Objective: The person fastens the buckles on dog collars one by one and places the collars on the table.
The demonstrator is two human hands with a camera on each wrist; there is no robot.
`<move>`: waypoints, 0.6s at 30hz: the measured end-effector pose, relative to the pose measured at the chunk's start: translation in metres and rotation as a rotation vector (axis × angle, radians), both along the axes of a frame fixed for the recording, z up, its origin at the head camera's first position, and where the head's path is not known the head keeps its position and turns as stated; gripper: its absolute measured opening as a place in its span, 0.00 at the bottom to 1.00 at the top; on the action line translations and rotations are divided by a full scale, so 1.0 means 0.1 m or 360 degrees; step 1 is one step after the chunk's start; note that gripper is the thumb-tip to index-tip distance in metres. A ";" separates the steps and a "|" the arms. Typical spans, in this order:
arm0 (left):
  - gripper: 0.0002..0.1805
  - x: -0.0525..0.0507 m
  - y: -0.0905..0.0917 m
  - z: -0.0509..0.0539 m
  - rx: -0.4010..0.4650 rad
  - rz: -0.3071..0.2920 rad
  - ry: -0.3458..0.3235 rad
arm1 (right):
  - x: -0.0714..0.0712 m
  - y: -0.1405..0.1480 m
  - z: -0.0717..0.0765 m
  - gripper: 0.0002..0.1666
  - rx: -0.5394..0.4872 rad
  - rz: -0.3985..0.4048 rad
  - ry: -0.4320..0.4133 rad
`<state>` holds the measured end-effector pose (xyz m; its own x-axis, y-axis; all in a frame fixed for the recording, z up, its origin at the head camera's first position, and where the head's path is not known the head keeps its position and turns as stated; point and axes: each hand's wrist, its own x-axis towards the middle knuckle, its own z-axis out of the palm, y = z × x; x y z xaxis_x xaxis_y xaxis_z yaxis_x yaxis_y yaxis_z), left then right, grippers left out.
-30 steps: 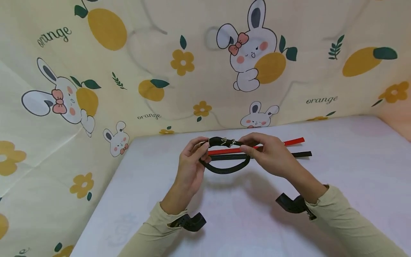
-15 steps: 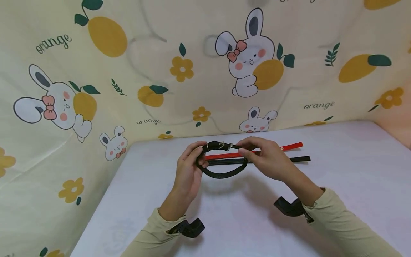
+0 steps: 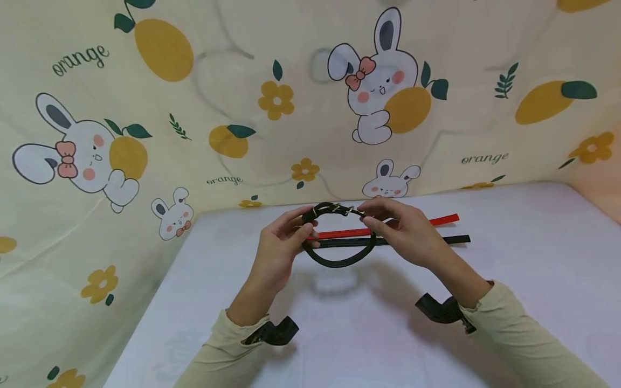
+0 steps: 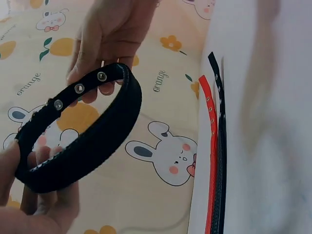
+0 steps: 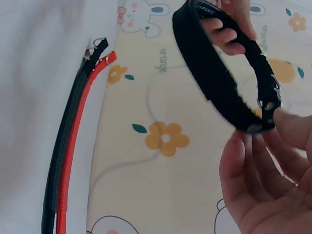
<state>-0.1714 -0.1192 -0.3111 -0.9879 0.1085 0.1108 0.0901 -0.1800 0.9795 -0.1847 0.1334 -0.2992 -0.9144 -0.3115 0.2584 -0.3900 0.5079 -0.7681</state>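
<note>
Both hands are holding the same part. Left hand (image 3: 276, 248) is pinching the left side of a black collar (image 3: 339, 263), thumb against fingers; right hand (image 3: 407, 231) is pinching the right side, thumb and fingertips close together. Neither grip is wide.

The collar is hanging between the hands as a closed loop above the table, casting a shadow below. Key relation: the loop's long axis is running left-right, hand to hand, with the buckle (image 3: 349, 210) sitting on the upper arc, just beside the right fingertips, so the right hand is nearer. The thick padded band is bowing along the lower arc, toward the person. I can't tell whether the buckle pin is seated.

Beyond the loop, a red strap (image 3: 339, 234) and a black strap (image 3: 457, 239) are lying side by side on the white table (image 3: 359, 334), also running roughly left-right, red on the far side. The printed cloth (image 3: 320, 124) is hanging behind the table.
</note>
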 end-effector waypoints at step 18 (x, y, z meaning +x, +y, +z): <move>0.22 0.00 -0.08 0.01 0.0277 -0.0009 -0.0063 | 0.02 0.11 -0.09 0.51 0.0132 0.0157 0.0374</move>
<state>-0.1714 -0.1272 -0.3101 -0.9913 0.0965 0.0893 0.0506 -0.3473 0.9364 -0.1831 0.1439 -0.3079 -0.7965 -0.4254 0.4298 -0.6036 0.5160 -0.6078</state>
